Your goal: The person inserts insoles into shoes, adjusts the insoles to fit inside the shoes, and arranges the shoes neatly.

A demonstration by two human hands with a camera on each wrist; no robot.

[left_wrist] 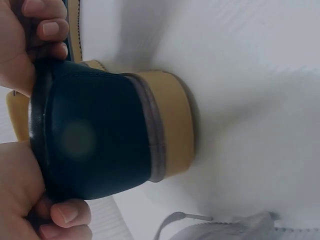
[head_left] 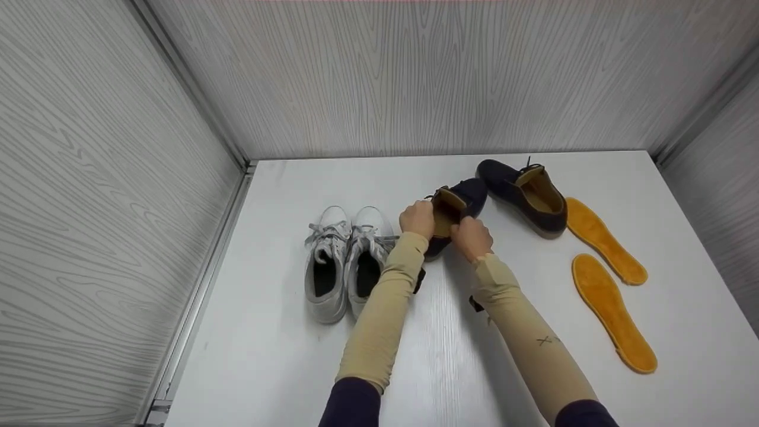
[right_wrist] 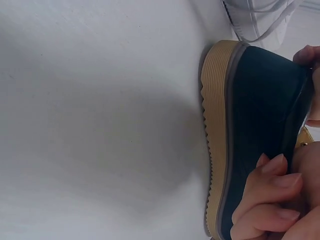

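A dark navy lace-up shoe (head_left: 472, 196) with a tan lining and tan sole stands on the white table between my hands. My left hand (head_left: 418, 218) grips the left side of its opening, fingers curled over the rim. On the right side of the opening, my right hand (head_left: 472, 238) pinches the collar. The shoe's heel (left_wrist: 100, 132) faces the camera in the left wrist view, and its ridged sole (right_wrist: 216, 105) shows along the side in the right wrist view. The shoe's inside is partly hidden by my hands.
The matching navy shoe (head_left: 516, 193) sits behind and to the right. Two orange-yellow insoles (head_left: 605, 240) lie at the right. A pair of white lace-up sneakers (head_left: 326, 273) stands left of my left forearm. Grey wood-grain panels (head_left: 379, 77) enclose the table.
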